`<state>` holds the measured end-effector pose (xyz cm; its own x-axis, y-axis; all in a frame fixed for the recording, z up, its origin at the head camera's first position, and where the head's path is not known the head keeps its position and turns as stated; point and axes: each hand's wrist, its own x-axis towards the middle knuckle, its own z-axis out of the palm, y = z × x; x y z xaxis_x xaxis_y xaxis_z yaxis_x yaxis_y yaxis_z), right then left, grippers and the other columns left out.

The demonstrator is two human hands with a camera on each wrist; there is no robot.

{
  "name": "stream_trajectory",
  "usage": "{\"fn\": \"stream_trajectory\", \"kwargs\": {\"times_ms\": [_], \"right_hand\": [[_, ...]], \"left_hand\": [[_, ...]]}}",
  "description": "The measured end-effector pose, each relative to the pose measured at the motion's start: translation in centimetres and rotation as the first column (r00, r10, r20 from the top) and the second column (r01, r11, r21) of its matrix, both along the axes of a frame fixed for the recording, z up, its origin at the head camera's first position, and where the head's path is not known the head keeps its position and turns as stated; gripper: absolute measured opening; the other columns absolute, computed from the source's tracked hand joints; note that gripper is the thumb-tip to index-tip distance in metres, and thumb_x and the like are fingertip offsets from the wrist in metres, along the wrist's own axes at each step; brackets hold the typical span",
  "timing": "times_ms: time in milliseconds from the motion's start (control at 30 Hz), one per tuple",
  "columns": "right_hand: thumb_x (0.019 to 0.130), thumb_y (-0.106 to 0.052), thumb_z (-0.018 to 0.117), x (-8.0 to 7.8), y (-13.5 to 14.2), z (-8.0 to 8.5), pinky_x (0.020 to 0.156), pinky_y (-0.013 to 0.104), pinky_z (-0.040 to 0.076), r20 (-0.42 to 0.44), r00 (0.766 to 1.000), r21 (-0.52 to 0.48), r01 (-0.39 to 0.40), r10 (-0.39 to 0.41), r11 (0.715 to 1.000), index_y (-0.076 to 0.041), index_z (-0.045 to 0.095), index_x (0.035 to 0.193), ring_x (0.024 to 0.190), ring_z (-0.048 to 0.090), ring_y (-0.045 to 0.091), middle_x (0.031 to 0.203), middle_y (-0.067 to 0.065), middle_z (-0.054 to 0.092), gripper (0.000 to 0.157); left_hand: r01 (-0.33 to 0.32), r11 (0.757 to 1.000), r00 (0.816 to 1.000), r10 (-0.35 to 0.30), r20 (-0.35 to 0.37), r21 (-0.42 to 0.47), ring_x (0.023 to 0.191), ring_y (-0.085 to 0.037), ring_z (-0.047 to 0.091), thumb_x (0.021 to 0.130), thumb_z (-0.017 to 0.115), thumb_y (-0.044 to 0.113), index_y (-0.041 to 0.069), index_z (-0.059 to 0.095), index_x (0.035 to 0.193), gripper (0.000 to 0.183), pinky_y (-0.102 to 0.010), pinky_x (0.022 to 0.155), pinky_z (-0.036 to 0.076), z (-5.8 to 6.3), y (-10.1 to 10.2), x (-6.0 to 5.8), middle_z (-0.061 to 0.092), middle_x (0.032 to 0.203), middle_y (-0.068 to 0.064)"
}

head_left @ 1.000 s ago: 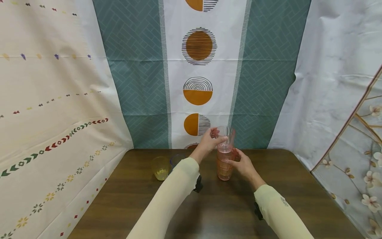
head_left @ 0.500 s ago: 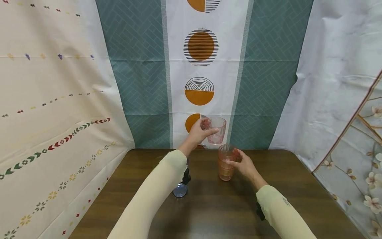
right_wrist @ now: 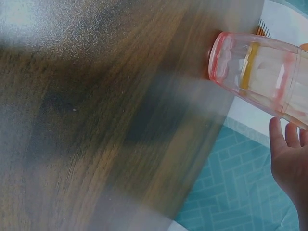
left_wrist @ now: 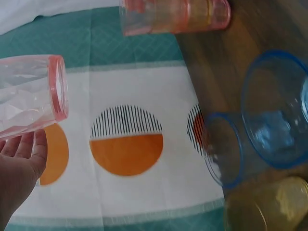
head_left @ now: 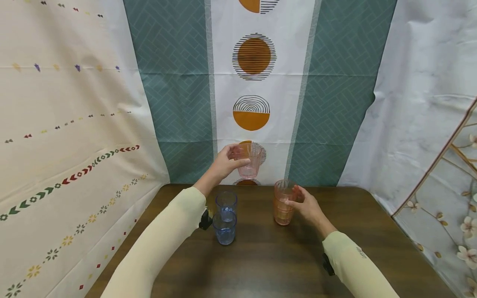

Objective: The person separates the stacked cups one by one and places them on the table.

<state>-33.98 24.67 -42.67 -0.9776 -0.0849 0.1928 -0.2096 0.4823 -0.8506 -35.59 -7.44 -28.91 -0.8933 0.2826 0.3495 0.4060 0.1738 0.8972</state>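
Observation:
My left hand (head_left: 225, 163) grips a clear pink tumbler (head_left: 250, 165) by its side, held upright in the air over the back edge of the table. In the left wrist view the tumbler's pink end (left_wrist: 57, 89) shows, with fingers beneath it. My right hand (head_left: 307, 207) holds a stack of nested pink-orange tumblers (head_left: 282, 213) that stands upright on the table. In the right wrist view a yellow band (right_wrist: 249, 67) crosses the stack near its base. The held tumbler is up and to the left of the stack, apart from it.
Two blue tumblers stand left of the stack, a nearer one (head_left: 225, 234) and a farther one (head_left: 226, 199). A yellow tumbler (left_wrist: 264, 207) beside them is mostly hidden by my left forearm in the head view. Patterned curtains (head_left: 179, 103) hang behind the wooden table (head_left: 275, 265).
My left hand has lifted the pink tumbler out of the stack's top and carried it left. My right hand stays on the stack. The blue tumblers have come out from behind my left arm.

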Motion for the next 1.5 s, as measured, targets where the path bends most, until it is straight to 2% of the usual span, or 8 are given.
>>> {"fn": "stream_trajectory", "kwargs": {"times_ms": [367,733,833,933,1033,1100,1233,1500], "right_hand": [[0.092,-0.026,0.073,-0.2,0.3,-0.3,0.109,0.056,0.034,0.012,1.0,0.016,0.012,-0.012,1.0,0.003,0.029,0.152,0.138,0.037,0.043,0.153,0.025,0.036,0.08],[0.091,-0.024,0.074,0.0,0.1,-0.4,0.109,0.056,0.035,0.009,1.0,0.0,0.005,-0.005,1.0,0.003,0.03,0.152,0.138,0.037,0.043,0.152,0.025,0.037,0.08],[0.091,-0.025,0.074,0.0,0.0,-0.4,0.109,0.056,0.034,0.02,1.0,-0.002,0.006,-0.005,1.0,0.003,0.03,0.152,0.139,0.036,0.043,0.153,0.025,0.036,0.08],[0.091,-0.025,0.074,0.0,-0.1,-0.3,0.108,0.056,0.035,0.024,1.0,-0.002,0.007,-0.007,1.0,0.003,0.03,0.152,0.139,0.036,0.043,0.153,0.025,0.036,0.08],[0.091,-0.024,0.074,0.0,-0.1,-0.2,0.108,0.055,0.036,0.017,1.0,-0.003,0.005,-0.005,1.0,0.003,0.03,0.152,0.138,0.036,0.042,0.154,0.024,0.036,0.079],[0.091,-0.022,0.074,-0.1,-0.2,-0.2,0.109,0.055,0.036,0.009,1.0,-0.009,0.005,-0.005,1.0,0.003,0.031,0.152,0.138,0.037,0.042,0.153,0.024,0.037,0.078],[0.091,-0.021,0.074,-0.1,-0.1,-0.3,0.108,0.056,0.036,-0.005,1.0,-0.008,0.011,-0.011,1.0,0.004,0.032,0.151,0.137,0.038,0.043,0.152,0.025,0.038,0.078],[0.091,-0.024,0.074,-0.1,0.0,-0.3,0.108,0.055,0.036,0.011,1.0,-0.003,0.009,-0.009,1.0,0.004,0.03,0.152,0.137,0.037,0.044,0.153,0.026,0.036,0.08]], "left_hand": [[-0.072,0.997,0.997,0.071,0.015,0.003,0.131,-0.027,0.045,0.088,0.077,0.033,0.007,0.035,0.149,0.079,-0.048,0.109,0.038,-1.6,-6.1,0.7,0.048,0.144,-0.011],[-0.141,0.99,0.99,0.141,0.029,0.013,0.136,-0.034,0.039,0.093,0.071,0.023,0.001,0.03,0.151,0.074,-0.052,0.113,0.03,-4.3,-12.2,3.0,0.045,0.147,-0.018],[-0.151,0.988,0.988,0.15,0.043,0.023,0.136,-0.035,0.039,0.094,0.07,0.019,-0.001,0.028,0.15,0.073,-0.046,0.112,0.032,-5.1,-13.6,3.8,0.043,0.148,-0.02],[-0.157,0.987,0.986,0.154,0.056,0.038,0.134,-0.035,0.041,0.095,0.068,0.013,-0.004,0.026,0.15,0.071,-0.028,0.104,0.038,-6.0,-14.8,4.4,0.041,0.148,-0.024],[-0.162,0.985,0.985,0.159,0.059,0.05,0.13,-0.034,0.044,0.094,0.066,0.008,-0.007,0.026,0.149,0.07,-0.015,0.093,0.042,-7.0,-15.8,5.0,0.041,0.147,-0.027],[-0.16,0.986,0.986,0.157,0.063,0.054,0.127,-0.033,0.046,0.094,0.065,0.006,-0.009,0.026,0.148,0.069,-0.011,0.089,0.043,-7.7,-16.3,5.3,0.041,0.145,-0.029],[-0.146,0.988,0.986,0.14,0.092,0.054,0.126,-0.03,0.047,0.094,0.065,0.006,-0.008,0.026,0.148,0.068,-0.013,0.089,0.044,-9.4,-16.6,5.9,0.04,0.145,-0.03],[-0.152,0.987,0.98,0.143,0.136,0.056,0.13,-0.036,0.043,0.091,0.069,0.004,-0.006,0.03,0.146,0.068,-0.013,0.091,0.042,-13.2,-16.9,6.6,0.044,0.145,-0.027]]}}
